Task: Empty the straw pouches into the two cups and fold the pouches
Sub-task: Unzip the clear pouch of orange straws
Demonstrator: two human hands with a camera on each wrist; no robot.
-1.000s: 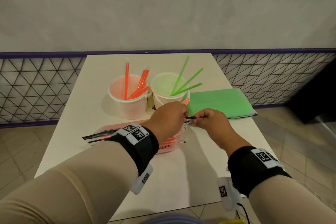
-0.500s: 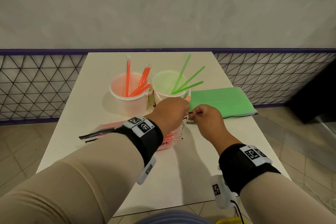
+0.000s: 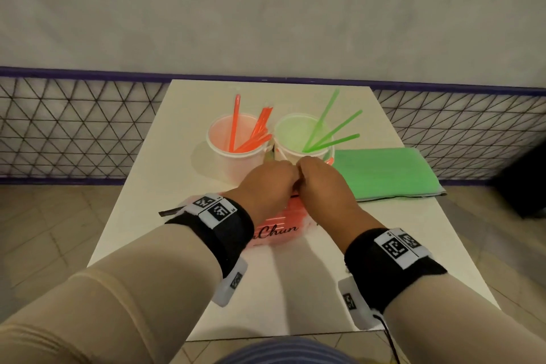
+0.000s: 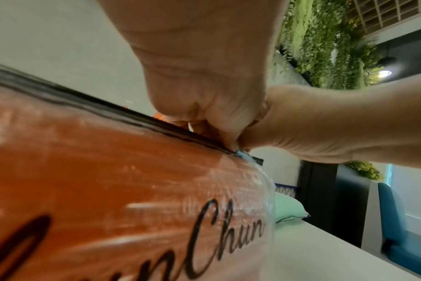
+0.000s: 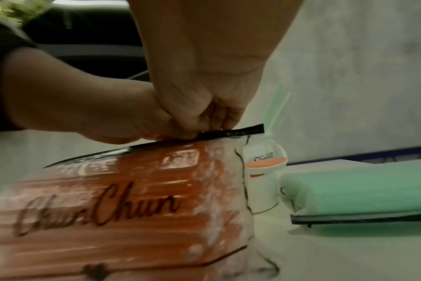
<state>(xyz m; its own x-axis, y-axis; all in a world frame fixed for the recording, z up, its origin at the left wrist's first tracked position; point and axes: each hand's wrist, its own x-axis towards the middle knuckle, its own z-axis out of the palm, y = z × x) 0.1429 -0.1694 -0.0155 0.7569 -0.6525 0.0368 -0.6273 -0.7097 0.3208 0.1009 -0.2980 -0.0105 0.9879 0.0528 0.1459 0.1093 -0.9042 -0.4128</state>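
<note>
An orange straw pouch (image 3: pixel 277 230) lettered "ChunChun" stands on the white table (image 3: pixel 295 289) in front of me, full of orange straws. My left hand (image 3: pixel 266 183) and right hand (image 3: pixel 322 186) meet knuckle to knuckle over its top. Both pinch the black zip strip (image 5: pixel 240 132) near its right end. The left wrist view shows the left hand (image 4: pixel 219 138) on the strip with the right hand (image 4: pixel 300 129) against it. Behind stand a cup (image 3: pixel 233 165) with orange straws (image 3: pixel 235 124) and a cup (image 3: pixel 292 133) with green straws (image 3: pixel 334 133).
A green straw pouch (image 3: pixel 384 174) lies flat on the table to the right of the cups, close to the right edge. A wire mesh fence (image 3: pixel 74 133) with a purple rail runs behind the table, under a pale wall. Tiled floor lies on both sides.
My hands have closed the gap between them; the right hand has slid left along the zip strip until it touches the left. The cups and the green pouch have not moved.
</note>
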